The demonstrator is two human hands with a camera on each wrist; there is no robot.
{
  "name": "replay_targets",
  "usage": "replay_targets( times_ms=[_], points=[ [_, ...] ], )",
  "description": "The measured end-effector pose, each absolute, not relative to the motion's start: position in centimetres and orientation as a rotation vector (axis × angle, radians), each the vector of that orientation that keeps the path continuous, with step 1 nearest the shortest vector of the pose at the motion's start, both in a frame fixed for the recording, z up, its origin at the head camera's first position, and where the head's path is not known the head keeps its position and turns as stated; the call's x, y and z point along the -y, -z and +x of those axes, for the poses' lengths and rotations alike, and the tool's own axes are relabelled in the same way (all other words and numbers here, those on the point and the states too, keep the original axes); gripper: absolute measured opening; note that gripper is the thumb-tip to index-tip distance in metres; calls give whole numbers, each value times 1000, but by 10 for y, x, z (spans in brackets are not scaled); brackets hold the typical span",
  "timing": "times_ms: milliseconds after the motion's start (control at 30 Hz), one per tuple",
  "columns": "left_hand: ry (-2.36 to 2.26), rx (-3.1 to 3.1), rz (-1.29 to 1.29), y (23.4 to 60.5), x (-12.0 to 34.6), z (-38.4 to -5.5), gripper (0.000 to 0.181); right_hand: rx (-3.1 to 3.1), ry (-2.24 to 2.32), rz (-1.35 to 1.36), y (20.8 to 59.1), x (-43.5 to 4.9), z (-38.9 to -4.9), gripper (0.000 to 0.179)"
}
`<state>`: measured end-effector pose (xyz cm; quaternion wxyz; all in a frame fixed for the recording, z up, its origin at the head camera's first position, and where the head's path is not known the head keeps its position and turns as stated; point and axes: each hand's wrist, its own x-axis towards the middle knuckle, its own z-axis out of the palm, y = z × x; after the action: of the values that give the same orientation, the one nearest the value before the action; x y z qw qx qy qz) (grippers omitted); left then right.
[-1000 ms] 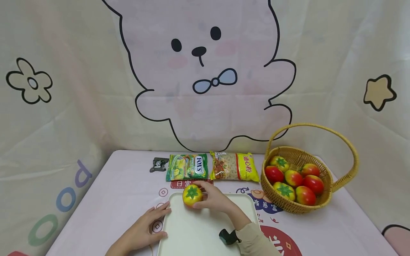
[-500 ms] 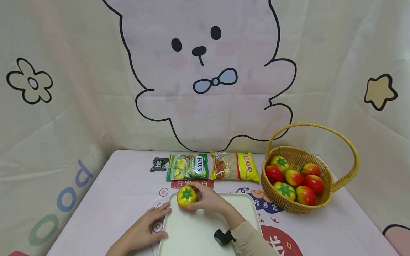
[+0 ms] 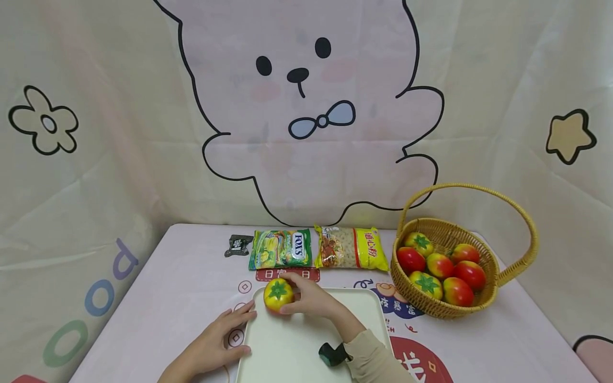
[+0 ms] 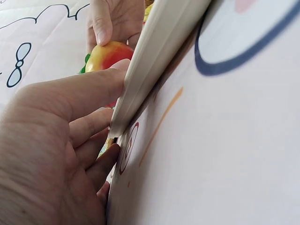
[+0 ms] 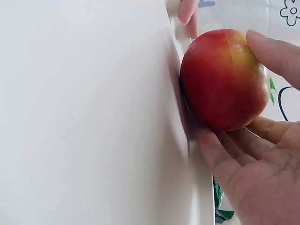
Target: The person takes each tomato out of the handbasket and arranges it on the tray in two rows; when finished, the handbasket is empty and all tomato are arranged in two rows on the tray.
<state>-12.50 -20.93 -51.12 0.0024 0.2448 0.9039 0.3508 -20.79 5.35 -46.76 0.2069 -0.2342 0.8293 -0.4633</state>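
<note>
A red-and-yellow tomato (image 3: 278, 296) with a green leafy top sits at the far left corner of the white tray (image 3: 292, 351). My right hand (image 3: 308, 299) holds it from the right, thumb on the near side and fingers round the back. In the right wrist view the tomato (image 5: 225, 79) is against the tray's raised rim, between thumb and fingers. My left hand (image 3: 213, 343) lies along the tray's left edge, its extended fingers and thumb touching the rim. The left wrist view shows the thumb (image 4: 89, 89) at the rim and the other fingers beside it.
At the right stands a wicker basket (image 3: 490, 290) with a tall handle, holding several more tomatoes. Behind the tray lie a small black packet (image 3: 238, 246), a green candy bag (image 3: 280, 250) and a yellow pasta bag (image 3: 351, 248). A printed curtain hangs behind the table.
My right hand has moved slightly left with the tomato, toward the tray's corner, then has nearly stopped. The left hand has stayed at the tray's edge.
</note>
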Motion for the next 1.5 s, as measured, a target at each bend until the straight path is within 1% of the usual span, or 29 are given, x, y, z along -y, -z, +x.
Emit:
replay_targets(
  times_ms=[333, 733, 1033, 1333, 1500],
  points=[
    [-1125, -2812, 748, 513, 209, -125, 61, -2340, 1248, -665, 468, -54, -208, 78],
    [-1165, -2814, 794, 514, 210, -124, 61, -2345, 1228, -622, 467, -54, -206, 84],
    [-1151, -2832, 801, 514, 209, -124, 61, -2329, 1253, -616, 466, -56, -206, 83],
    [-1157, -2816, 779, 513, 209, -123, 62, -2299, 1339, -656, 461, -67, -209, 83],
    [-1167, -2811, 791, 514, 209, -124, 62, -2355, 1333, -629, 451, -82, -210, 85]
  ],
)
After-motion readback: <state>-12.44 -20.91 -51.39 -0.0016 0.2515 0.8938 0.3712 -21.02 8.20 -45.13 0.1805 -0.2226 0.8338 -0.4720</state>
